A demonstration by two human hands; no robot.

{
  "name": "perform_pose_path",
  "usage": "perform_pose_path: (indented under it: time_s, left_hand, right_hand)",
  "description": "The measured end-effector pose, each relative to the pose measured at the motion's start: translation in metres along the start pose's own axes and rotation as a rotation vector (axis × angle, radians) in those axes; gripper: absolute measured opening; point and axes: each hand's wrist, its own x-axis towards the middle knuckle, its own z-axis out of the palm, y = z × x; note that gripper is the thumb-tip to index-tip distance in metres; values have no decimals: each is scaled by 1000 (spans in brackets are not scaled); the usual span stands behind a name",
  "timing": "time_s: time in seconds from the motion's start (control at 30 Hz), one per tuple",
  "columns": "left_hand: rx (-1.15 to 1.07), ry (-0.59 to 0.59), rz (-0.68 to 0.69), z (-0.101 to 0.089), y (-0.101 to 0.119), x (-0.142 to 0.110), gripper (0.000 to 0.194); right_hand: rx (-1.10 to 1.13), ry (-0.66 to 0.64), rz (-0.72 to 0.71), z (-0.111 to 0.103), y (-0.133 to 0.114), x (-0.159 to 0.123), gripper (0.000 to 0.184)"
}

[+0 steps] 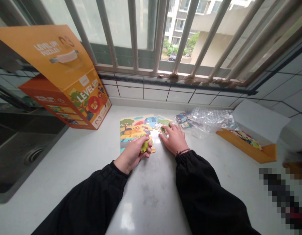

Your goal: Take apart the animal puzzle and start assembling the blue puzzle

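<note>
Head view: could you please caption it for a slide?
Left hand holds a green puzzle piece; right hand rests on the jigsaw puzzle.

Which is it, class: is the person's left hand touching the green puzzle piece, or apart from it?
Touching. The head view shows the left hand with its fingers curled around the green puzzle piece, above the partly built puzzle.

The white counter [151, 195] near the person is open and wide. A big orange box [67, 81] blocks the left, and a plastic bag [209, 119] and box tray [249, 147] block the right.
</note>
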Motion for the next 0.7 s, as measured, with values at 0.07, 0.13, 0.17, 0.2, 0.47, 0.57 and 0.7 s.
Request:
perform_pose_path:
  time_s: [0.07,0.13,0.17,0.2,0.47,0.57,0.7]
  left_hand:
    - [28,-8,6,0,0,0,28]
    - [65,-13,8,-1,-1,0,34]
    - [88,-15,8,-2,-1,0,39]
    - [113,-16,8,-2,-2,0,44]
    - [258,-86,-16,-4,-8,-4,63]
    - [249,-96,-28,-8,-7,-3,54]
    - [225,-60,-25,-11,-6,-1,36]
  right_hand:
    - [6,19,34,-6,-2,-1,33]
    - [0,28,69,-11,-3,0,31]
    - [-6,32,76,-12,-3,0,31]
    - [-10,37,68,-13,-3,0,30]
    - [-21,25,-98,-5,-2,0,29]
    - [-43,30,-16,-9,-2,0,21]
    - [-133,50,128,-15,-2,-4,18]
